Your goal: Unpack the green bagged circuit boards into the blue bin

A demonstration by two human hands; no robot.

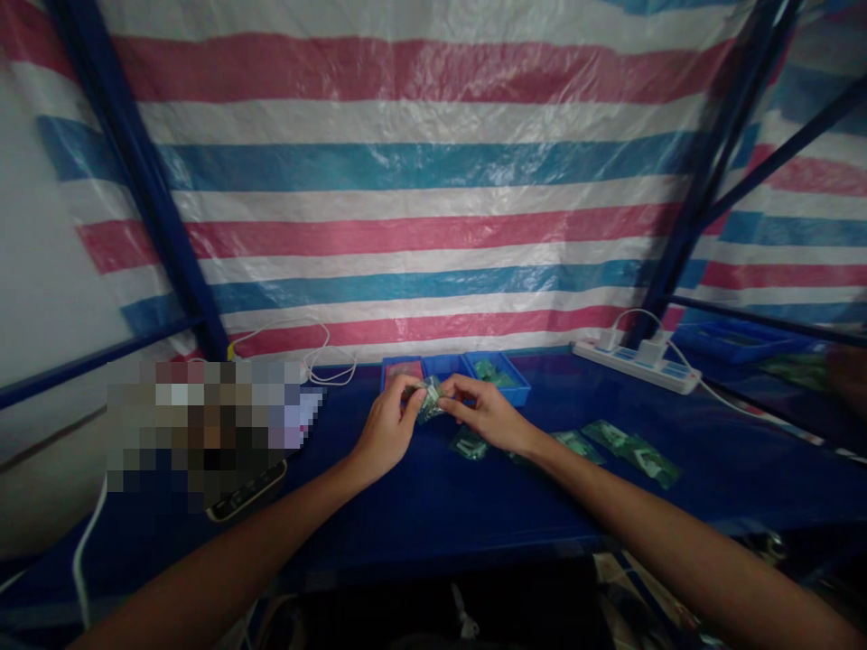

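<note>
Between my two hands, above the blue tabletop (379, 515), is a small clear plastic bag (430, 406) with something green and white inside. My left hand (389, 420) pinches its left side between thumb and fingers. On the other side my right hand (484, 411) grips the bag in the same way. Just below lies another small bag (470, 443). More green-tinted bags (610, 435) are spread to the right, one partly hidden by my right forearm. What exactly the bags contain is too small to make out.
Behind my hands stands a blue divided tray (518, 394) holding a pink item and green packets. A white power strip (637, 366) with plugs sits back right. A dark device (247, 490) lies left beside a blurred-out patch. Striped sheeting (433, 217) hangs behind, between blue posts.
</note>
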